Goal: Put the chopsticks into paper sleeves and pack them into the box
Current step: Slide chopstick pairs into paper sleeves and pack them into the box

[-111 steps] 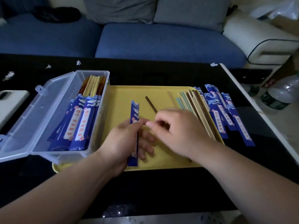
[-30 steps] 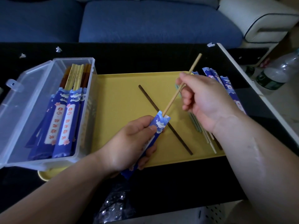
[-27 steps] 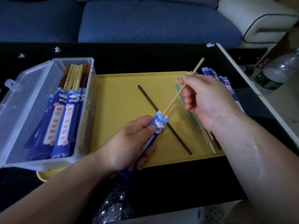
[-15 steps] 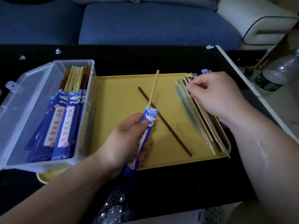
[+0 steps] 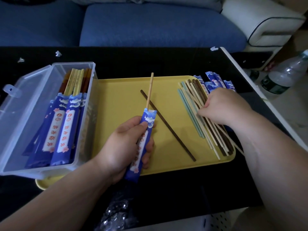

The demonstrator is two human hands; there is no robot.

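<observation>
Left hand (image 5: 123, 147) wraps tight round the blue patterned paper sleeve (image 5: 143, 139), with a pale wooden chopstick (image 5: 150, 90) poking out its top, above the yellow plastic tray (image 5: 120, 97). Right hand (image 5: 228, 107) curls onto the loose chopstick pile (image 5: 210, 137) at the tray's right. Whether it has pinched one, I can't tell.

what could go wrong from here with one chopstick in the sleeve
The right hand is at a mixed pile of teal, pale and dark sticks, so it may pull one that does not match the pale chopstick in the sleeve. One pale stick overhangs the tray edge and could be knocked off.
</observation>
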